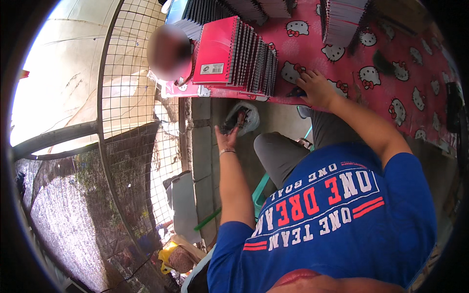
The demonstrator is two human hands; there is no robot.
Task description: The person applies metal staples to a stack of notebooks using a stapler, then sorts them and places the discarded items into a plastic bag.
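Note:
My left hand (227, 138) reaches down past the table's near edge, palm up, its fingers apart. Close to its fingertips is a clear plastic bag (250, 118) with dark things inside; whether the hand touches them I cannot tell. On the table, my right hand (318, 90) lies near the front edge with fingers stretched out. Partly under its fingers is a small dark object (295, 92), its kind unclear. Between the hands, on the table, stands a stack of spiral notebooks (215, 46) with a pinkish-red cover on top.
More spiral-bound stacks (343, 22) stand farther back on the pink patterned tablecloth (359, 93). A wire mesh (129, 63) runs along the left side. Below it are a grey board (184, 207) and a yellow bag (168, 256). A blurred patch (168, 52) hides what is beside the notebooks.

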